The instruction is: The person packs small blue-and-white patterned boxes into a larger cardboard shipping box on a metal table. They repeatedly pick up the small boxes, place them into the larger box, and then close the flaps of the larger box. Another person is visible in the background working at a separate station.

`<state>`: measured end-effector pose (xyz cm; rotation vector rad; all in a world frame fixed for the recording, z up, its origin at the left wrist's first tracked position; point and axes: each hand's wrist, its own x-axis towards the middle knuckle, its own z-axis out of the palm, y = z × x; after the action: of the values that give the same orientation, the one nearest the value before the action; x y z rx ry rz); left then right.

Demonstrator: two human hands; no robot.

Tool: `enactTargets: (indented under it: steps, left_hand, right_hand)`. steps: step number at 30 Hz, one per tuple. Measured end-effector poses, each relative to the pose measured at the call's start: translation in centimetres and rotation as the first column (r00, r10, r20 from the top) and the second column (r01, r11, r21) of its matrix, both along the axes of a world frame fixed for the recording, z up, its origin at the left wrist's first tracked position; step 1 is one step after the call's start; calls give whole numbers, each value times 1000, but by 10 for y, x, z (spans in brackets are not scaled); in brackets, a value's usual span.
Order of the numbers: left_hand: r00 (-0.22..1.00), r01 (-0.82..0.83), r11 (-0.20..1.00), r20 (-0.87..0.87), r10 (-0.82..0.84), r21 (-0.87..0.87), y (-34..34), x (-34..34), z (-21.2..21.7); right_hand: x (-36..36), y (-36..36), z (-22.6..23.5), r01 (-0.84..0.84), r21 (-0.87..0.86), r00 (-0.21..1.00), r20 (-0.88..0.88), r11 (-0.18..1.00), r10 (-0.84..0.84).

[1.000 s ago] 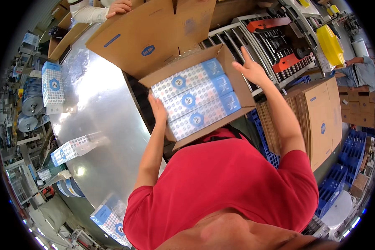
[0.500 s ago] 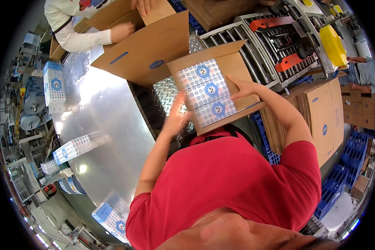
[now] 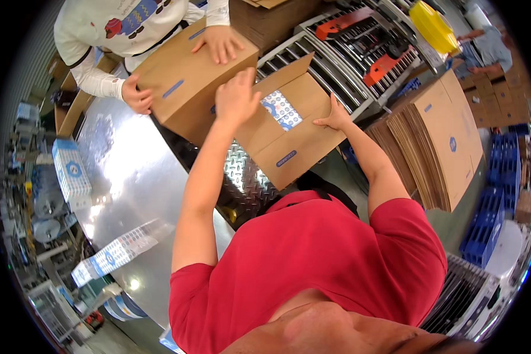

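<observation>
A brown carton (image 3: pixel 259 133) stands before me with flaps folded over most of its opening. Through the gap shows a white package (image 3: pixel 282 110) with a blue pattern. My left hand (image 3: pixel 237 97) lies over the carton's left side, palm down, fingers extended. On the right side, my right hand (image 3: pixel 334 117) rests with its thumb on a flap and its fingers spread apart. Just beyond my left hand is a second carton (image 3: pixel 186 76), its top flaps folded down. A co-worker's two hands press on that one.
A shiny metal table (image 3: pixel 130 171) lies to the left, with patterned packages (image 3: pixel 71 168) and a flattened patterned wrapper (image 3: pixel 121 251) on it. A roller conveyor (image 3: pixel 312 59) runs beyond my carton. Folded cartons (image 3: pixel 436 141) are stacked at the right. Diamond-plate metal (image 3: pixel 245 177) lies below the carton.
Flaps of my carton have come down over the patterned packages. My left hand has moved up and forward onto the carton. The co-worker's carton has gone from open flaps to folded ones.
</observation>
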<state>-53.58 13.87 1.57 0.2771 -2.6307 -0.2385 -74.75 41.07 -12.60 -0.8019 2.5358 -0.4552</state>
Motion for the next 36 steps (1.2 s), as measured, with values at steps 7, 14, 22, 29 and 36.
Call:
enactTargets:
  steps: [7,14,22,29,36]
  left_hand:
    - [850,-32,998,527,-5,60,91,78,-108]
    - [694,-159,20,97,713,987,147,39,-154]
    - [677,30,-21,-5,736,999,171,-180,-154]
    - [779,-45,393,-214,589,918,138,-443,-183]
    - [923,-12,518,-190,335,855,113,-536,-205]
  right_hand:
    - [6,-9,-2,369,-196,925,175,909,-338]
    - [-29,-50,10,44,-212,983,-166,976,-81]
    - [-252,-70,-17,-296,-266,824,-556,918,105]
    - [-327,-4,6,-394,-344,871,-436,853,226]
    - [-225,184,77,64,-287,869,-455,956,-195]
